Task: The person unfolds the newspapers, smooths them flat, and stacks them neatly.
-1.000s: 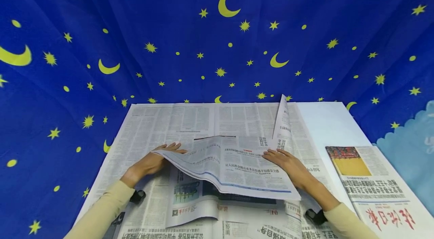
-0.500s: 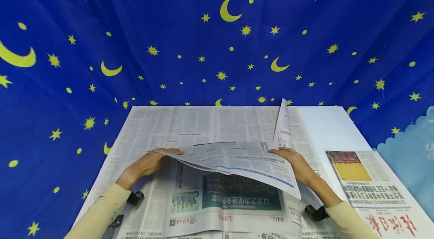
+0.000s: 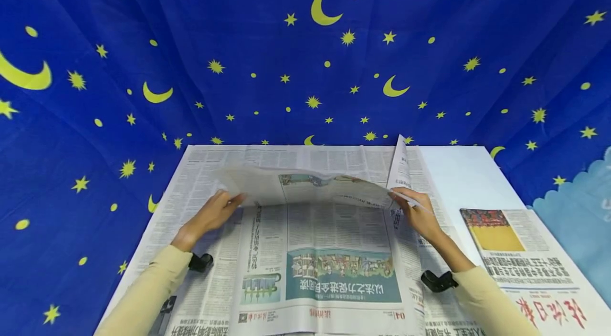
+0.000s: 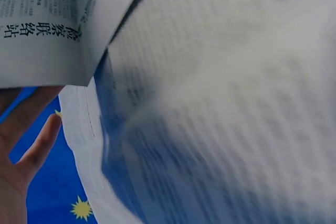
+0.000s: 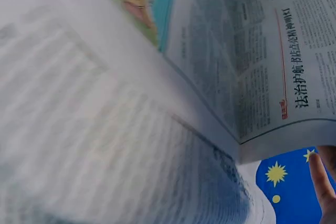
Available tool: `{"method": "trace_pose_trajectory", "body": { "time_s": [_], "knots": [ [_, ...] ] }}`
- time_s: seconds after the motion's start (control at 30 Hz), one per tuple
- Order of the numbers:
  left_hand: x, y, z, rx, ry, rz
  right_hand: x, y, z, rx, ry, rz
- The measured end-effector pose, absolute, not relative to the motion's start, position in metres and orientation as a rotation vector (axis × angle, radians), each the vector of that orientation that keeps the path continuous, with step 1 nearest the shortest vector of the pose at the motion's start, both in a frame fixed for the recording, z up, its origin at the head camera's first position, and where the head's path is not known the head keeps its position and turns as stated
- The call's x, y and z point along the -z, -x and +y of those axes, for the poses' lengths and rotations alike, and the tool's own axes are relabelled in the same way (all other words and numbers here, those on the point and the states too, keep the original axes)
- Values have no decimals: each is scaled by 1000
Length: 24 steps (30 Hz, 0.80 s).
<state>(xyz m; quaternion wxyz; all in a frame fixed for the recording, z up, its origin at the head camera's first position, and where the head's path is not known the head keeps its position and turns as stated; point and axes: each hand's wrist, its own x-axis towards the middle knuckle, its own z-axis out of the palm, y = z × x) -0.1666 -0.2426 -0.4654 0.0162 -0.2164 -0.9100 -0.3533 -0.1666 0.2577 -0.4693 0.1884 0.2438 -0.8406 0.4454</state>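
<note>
In the head view a newspaper lies on a larger newspaper layer, with an upper sheet lifted and arched above it. The sheet's left part is blurred. My left hand pinches the sheet near its left edge; in the left wrist view its outer fingers extend apart, partly hidden by the page. My right hand grips the sheet at its right edge, the paper passing between thumb and fingers. One right finger shows straight in the right wrist view, beside the paper.
Spread newspaper covers most of the white table. A folded corner stands up at the back right. Another folded newspaper lies at the right. A blue cloth with stars and moons hangs behind.
The upper sheet has swung up and away from me, uncovering the printed page with a green picture below. Both hands have risen slightly towards the back with it.
</note>
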Motion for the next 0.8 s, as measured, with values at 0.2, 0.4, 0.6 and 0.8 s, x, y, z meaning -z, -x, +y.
{"method": "trace_pose_trajectory", "body": {
  "time_s": [0.2,0.4,0.6,0.8],
  "knots": [
    [468,180,-231,1274,468,-2831,467,179,251,-1323,-416,-2447],
    [475,187,-229,1359,477,-2794,465,189,247,-1495,-282,-2503],
    [482,189,-229,1329,430,-2819,477,189,253,-1587,-220,-2640],
    [488,192,-230,1344,408,-2804,489,188,253,-1528,-186,-2740]
  ]
}}
